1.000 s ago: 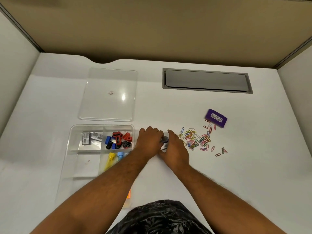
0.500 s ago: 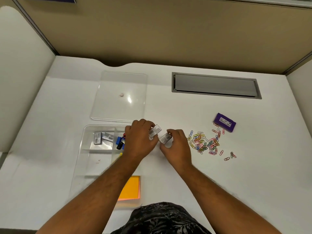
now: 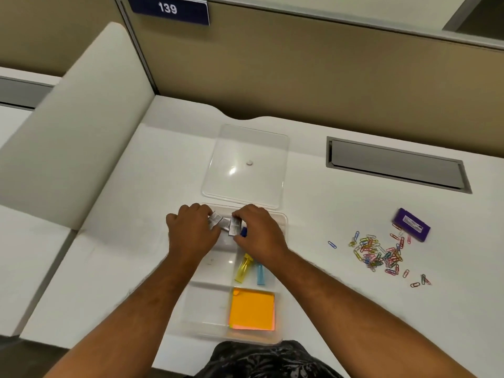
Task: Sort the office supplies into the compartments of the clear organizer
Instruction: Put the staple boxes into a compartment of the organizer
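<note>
- Left hand (image 3: pixel 191 233) and right hand (image 3: pixel 257 233) each pinched a small silver box (image 3: pixel 235 226) over organizer's (image 3: pixel 283 227) 11 o'clock compartment.
- Best set both flat beside those inside, then release.
- Paper clips (image 3: pixel 377 253) waited at 3 o'clock.

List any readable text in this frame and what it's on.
"139": white digits on the dark blue sign at the top of the partition.
Purple box: white label with print, too small to read.
Small silver boxes in the hands: printing too blurred to read.
</note>
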`<action>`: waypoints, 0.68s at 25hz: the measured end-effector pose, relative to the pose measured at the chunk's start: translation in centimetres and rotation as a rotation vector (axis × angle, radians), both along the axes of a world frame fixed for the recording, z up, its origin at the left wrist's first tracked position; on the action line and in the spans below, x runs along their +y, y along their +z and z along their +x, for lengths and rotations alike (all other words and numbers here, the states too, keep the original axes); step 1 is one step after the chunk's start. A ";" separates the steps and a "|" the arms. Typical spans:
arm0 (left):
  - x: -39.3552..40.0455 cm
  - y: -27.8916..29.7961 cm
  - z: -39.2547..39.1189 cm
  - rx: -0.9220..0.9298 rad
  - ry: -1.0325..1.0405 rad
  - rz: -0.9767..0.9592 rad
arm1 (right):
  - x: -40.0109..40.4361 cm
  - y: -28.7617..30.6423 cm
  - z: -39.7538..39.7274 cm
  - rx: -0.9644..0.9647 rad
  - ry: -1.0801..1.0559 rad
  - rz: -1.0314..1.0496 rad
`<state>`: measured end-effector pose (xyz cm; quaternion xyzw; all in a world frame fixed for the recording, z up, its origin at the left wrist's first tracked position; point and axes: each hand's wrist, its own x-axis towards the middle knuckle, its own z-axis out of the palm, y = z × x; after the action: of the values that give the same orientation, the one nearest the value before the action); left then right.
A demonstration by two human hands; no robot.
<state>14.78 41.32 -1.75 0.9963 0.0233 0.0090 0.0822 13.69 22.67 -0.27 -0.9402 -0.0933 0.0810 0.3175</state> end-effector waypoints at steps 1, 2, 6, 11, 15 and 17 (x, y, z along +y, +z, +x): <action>0.4 0.0 0.0 0.002 0.002 0.015 | 0.8 -0.2 0.3 -0.001 0.028 -0.027; 0.9 0.0 0.0 0.002 0.005 0.026 | 1.4 -0.4 0.6 -0.005 0.047 -0.046; 2.0 0.1 0.2 -0.031 -0.015 0.002 | 2.4 -1.2 1.0 0.011 0.035 -0.059; 0.1 0.4 -0.7 -0.018 -0.059 -0.128 | 0.2 -1.6 -0.2 0.002 -0.064 0.009; -4.2 0.8 -1.6 0.016 -0.149 -0.219 | -4.2 -1.7 -2.7 -0.042 -0.163 0.030; -7.1 0.9 -2.2 0.041 -0.208 -0.224 | -7.3 -2.0 -4.4 -0.033 -0.201 0.017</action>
<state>12.62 34.24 -0.85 0.9779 -0.0775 -0.0224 0.1928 9.31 15.41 -2.27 -0.9433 -0.0045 0.0326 0.3304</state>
